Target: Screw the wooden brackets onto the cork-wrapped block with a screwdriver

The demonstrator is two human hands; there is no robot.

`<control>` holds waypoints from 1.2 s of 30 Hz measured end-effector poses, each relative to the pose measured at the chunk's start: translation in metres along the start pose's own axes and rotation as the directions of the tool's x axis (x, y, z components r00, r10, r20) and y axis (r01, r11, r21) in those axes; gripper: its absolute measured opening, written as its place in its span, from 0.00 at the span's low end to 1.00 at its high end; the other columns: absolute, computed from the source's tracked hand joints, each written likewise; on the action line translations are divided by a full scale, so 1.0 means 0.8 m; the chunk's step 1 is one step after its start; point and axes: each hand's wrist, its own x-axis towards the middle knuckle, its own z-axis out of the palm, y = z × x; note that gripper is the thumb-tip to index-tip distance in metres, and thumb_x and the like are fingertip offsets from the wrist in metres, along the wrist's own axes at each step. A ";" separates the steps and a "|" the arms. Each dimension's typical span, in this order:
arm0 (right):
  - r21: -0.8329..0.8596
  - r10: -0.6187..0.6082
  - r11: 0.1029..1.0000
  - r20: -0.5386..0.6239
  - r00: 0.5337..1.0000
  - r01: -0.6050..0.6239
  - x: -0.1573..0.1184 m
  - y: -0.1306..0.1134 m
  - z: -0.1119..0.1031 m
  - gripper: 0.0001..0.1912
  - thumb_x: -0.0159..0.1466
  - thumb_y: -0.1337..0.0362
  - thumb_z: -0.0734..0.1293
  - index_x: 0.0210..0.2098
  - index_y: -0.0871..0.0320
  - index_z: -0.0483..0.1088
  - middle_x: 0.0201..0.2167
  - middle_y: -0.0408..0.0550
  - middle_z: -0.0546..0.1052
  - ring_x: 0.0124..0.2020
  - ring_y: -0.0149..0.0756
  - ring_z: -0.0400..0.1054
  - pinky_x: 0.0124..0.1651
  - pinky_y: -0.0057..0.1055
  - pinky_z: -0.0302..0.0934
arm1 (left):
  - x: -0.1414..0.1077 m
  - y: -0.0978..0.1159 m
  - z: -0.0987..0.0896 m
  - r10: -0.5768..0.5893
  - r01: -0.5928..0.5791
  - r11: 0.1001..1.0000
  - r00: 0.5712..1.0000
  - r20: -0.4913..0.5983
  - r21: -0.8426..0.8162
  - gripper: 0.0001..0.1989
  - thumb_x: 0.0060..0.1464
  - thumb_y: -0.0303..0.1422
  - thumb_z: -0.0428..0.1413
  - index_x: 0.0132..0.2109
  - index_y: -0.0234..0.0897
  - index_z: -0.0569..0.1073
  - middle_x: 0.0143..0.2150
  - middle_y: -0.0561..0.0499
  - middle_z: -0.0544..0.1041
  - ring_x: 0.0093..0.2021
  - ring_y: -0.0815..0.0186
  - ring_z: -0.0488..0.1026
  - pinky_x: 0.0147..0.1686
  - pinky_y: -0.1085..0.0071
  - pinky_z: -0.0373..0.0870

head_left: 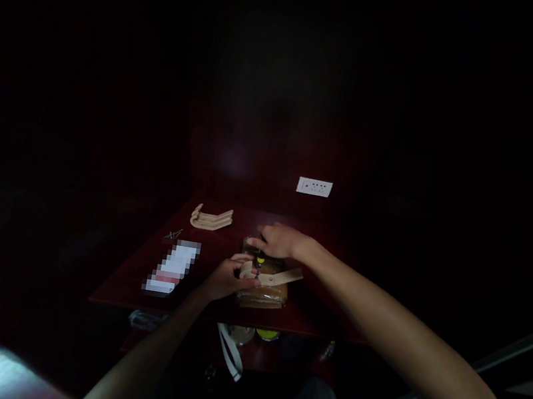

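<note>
My left hand [228,279] is closed on the curled end of a light wooden hook [287,277], which lies over a brown, clear-wrapped bundle [274,295]. Above it, my right hand [277,240] is wrapped round the top of a screwdriver [260,260] with a yellow and black handle. The screwdriver stands upright, its lower end at the hook beside my left fingers. Whether the tip touches a screw is too small to tell.
Several similar wooden hooks [213,219] lie at the back left of the dark red table [130,292]. Small screws [173,234] and a blurred white sheet [172,267] are nearer. A white socket [314,187] is on the wall. A white strap [229,353] hangs below the edge.
</note>
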 end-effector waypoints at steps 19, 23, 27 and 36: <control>0.104 -0.223 0.963 -0.208 0.952 0.248 -0.018 0.016 0.024 0.07 0.64 0.65 0.59 0.41 0.59 0.61 0.34 0.49 0.74 0.30 0.32 0.66 0.33 0.26 0.54 | 0.004 0.003 -0.005 -0.026 0.025 1.000 0.998 0.058 0.017 0.19 0.40 0.42 0.65 0.39 0.38 0.80 0.54 0.43 0.69 0.56 0.57 0.66 0.56 0.66 0.61; 0.125 -0.147 0.977 -0.197 0.969 0.173 -0.021 0.016 0.025 0.09 0.66 0.61 0.57 0.43 0.59 0.61 0.35 0.51 0.74 0.31 0.34 0.67 0.34 0.27 0.55 | 0.004 0.001 -0.005 -0.027 0.027 1.000 0.998 0.056 0.004 0.19 0.39 0.42 0.66 0.39 0.38 0.80 0.55 0.43 0.69 0.56 0.57 0.66 0.57 0.65 0.60; -0.030 0.015 0.999 -0.207 0.978 -0.021 -0.020 0.014 0.023 0.19 0.68 0.52 0.50 0.41 0.58 0.63 0.33 0.55 0.75 0.32 0.42 0.69 0.33 0.32 0.55 | 0.002 0.002 -0.005 -0.021 0.022 0.999 0.999 0.043 -0.025 0.19 0.40 0.42 0.65 0.39 0.38 0.80 0.56 0.43 0.68 0.56 0.56 0.66 0.57 0.64 0.60; 0.165 -0.170 0.966 -0.160 0.972 0.196 -0.026 0.010 0.016 0.08 0.61 0.64 0.60 0.41 0.58 0.60 0.34 0.48 0.73 0.29 0.32 0.64 0.32 0.26 0.53 | 0.003 0.003 -0.005 -0.045 0.047 0.998 0.998 0.037 -0.043 0.18 0.37 0.41 0.67 0.38 0.38 0.81 0.54 0.44 0.71 0.57 0.55 0.65 0.56 0.64 0.61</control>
